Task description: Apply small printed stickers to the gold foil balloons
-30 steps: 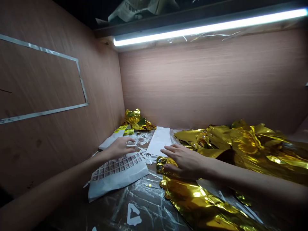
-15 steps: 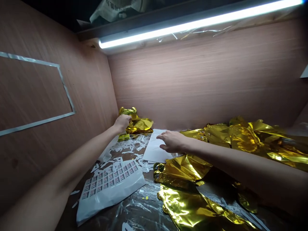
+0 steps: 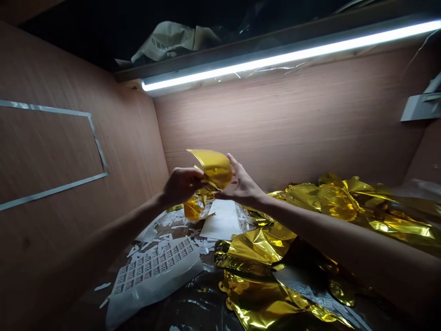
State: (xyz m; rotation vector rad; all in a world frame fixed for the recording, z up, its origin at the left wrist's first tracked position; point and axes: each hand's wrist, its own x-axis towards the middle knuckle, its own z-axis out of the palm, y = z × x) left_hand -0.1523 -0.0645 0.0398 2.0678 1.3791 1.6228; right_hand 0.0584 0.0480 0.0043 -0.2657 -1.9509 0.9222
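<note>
A crumpled gold foil balloon point(image 3: 215, 168) hangs above the worktop, its upper flap curling upward and its lower part dangling. My left hand point(image 3: 182, 186) pinches it at its left side with closed fingers. At its right edge is my right hand point(image 3: 243, 184), fingers and thumb spread apart around the foil; contact at the fingertips is partly hidden. Below the hands lies a white sheet of paper point(image 3: 222, 220). Nearer to me, a sheet of printed labels point(image 3: 155, 266) rests on the left, beside flat gold foil balloons point(image 3: 265, 294).
More gold foil balloons point(image 3: 327, 197) are heaped along the back right. White paper scraps point(image 3: 165, 230) litter the left side. Wooden panels point(image 3: 275, 124) close in the back and sides, under a lit tube lamp point(image 3: 275, 59). A white box point(image 3: 420, 108) hangs on the right.
My left hand has lifted a gold foil balloon from the back-left pile and brought it right. My right hand has risen from over the white paper to the foil's edge. The view has shifted slightly.
</note>
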